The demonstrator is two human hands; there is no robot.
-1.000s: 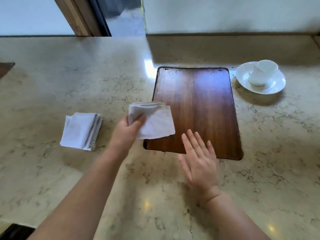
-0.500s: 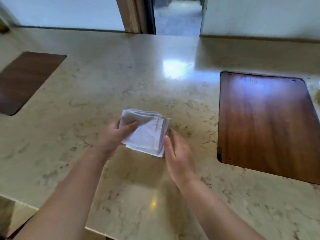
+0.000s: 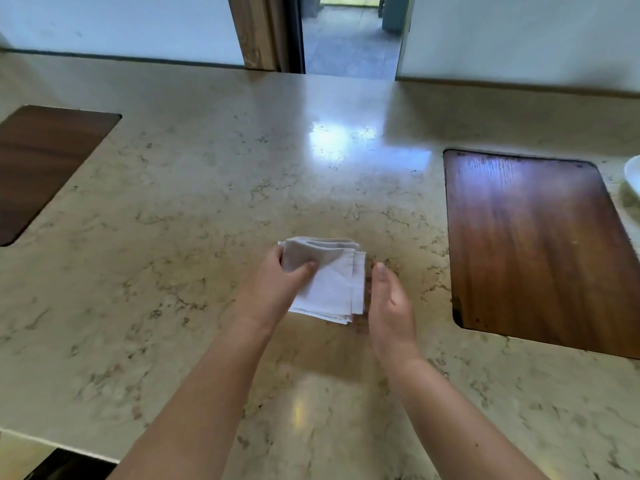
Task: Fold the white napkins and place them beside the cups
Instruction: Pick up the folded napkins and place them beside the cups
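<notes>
Big marble table (image 3: 173, 237), wooden board (image 3: 536, 244) off right of the napkins (image 3: 332, 282). The folded napkins sit mid-table, long axis running near-to-far, tilted a bit. Left hand (image 3: 277, 285) pinches their top-left corner; right hand (image 3: 388, 299) is relaxed, flat against their edge. Folding looks done; placing beside cups isn't.

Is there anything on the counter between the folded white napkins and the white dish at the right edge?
Only the inset dark wooden board, flush with the marble counter, lies between the folded white napkins and the white dish. Nothing visible stands on it.
</notes>
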